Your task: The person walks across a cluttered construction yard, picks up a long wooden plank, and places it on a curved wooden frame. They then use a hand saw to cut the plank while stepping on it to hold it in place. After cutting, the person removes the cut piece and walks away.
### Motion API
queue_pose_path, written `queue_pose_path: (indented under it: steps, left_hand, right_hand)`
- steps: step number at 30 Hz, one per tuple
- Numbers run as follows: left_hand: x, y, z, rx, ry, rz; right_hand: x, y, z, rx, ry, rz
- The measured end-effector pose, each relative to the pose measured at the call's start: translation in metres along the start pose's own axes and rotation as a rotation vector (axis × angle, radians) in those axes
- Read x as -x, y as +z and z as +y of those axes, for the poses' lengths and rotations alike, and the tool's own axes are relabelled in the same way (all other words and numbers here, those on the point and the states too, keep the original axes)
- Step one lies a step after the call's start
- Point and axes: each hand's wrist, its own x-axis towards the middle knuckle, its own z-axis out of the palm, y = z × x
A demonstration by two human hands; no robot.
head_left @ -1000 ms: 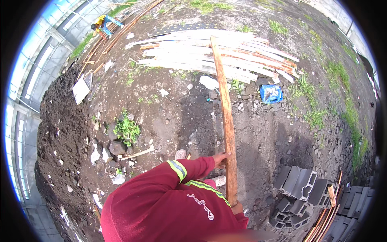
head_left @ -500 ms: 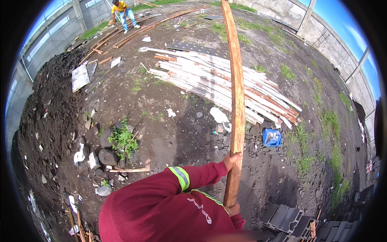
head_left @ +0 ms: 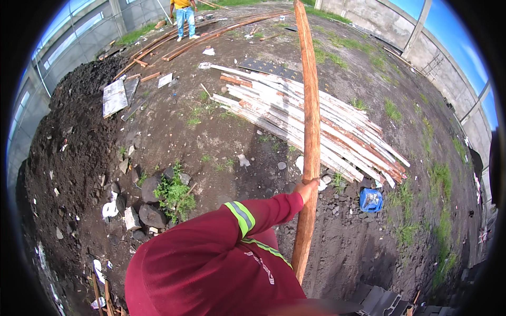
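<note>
My left hand point(head_left: 307, 189), at the end of a maroon sleeve with a reflective band point(head_left: 240, 216), grips a long rough wooden board point(head_left: 310, 126). The board runs from the lower centre of the head view up to the top edge. My right hand does not show; the board's lower end passes beside my clothing. Beyond the board lies a spread pile of white-coated and brown planks point(head_left: 342, 139).
A co-worker in a yellow top point(head_left: 185, 21) stands at the back near loose boards point(head_left: 221, 32). Also visible: a blue bag point(head_left: 371, 200), grey blocks point(head_left: 379, 300), rocks point(head_left: 152, 216), a dark soil heap point(head_left: 63, 147), leaning panels point(head_left: 115, 97) and concrete walls point(head_left: 358, 10).
My view has tilted up. My left hand and the board sit higher in the picture, and my right hand has dropped from sight. The co-worker, bent over earlier, now stands upright.
</note>
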Motion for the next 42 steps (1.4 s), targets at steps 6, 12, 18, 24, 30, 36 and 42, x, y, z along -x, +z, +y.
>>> queue_pose_path:
  steps: [6,12,18,24,30,36,42]
  left_hand:
    - [-0.064,-0.027,0.026,-0.125,-0.009,0.018]
    - [-0.203,-0.14,0.077,-0.507,0.03,-0.284]
    - [-0.224,-0.44,0.104,-0.959,-0.041,0.192]
    - [-0.117,-0.691,0.001,-1.233,-0.767,0.39]
    - [-0.072,-0.747,-0.077,-1.357,-0.858,-0.18]
    - [-0.156,-0.763,0.012,-0.352,-0.842,0.401]
    - [-0.278,-0.842,0.128,-0.34,-0.462,0.625]
  right_hand:
    - [-0.075,0.051,-0.07,-0.042,0.126,-0.239]
    - [-0.132,0.079,-0.13,-0.063,0.154,-0.338]
    - [-0.179,0.061,-0.227,-0.053,0.083,-0.459]
    - [-0.268,0.091,-0.367,0.017,0.01,-0.293]
    - [-0.341,0.183,-0.483,0.129,0.007,-0.225]
    - [-0.387,0.259,-0.551,0.228,-0.021,-0.214]
    - [-0.462,0.358,-0.538,0.073,-0.103,-0.272]
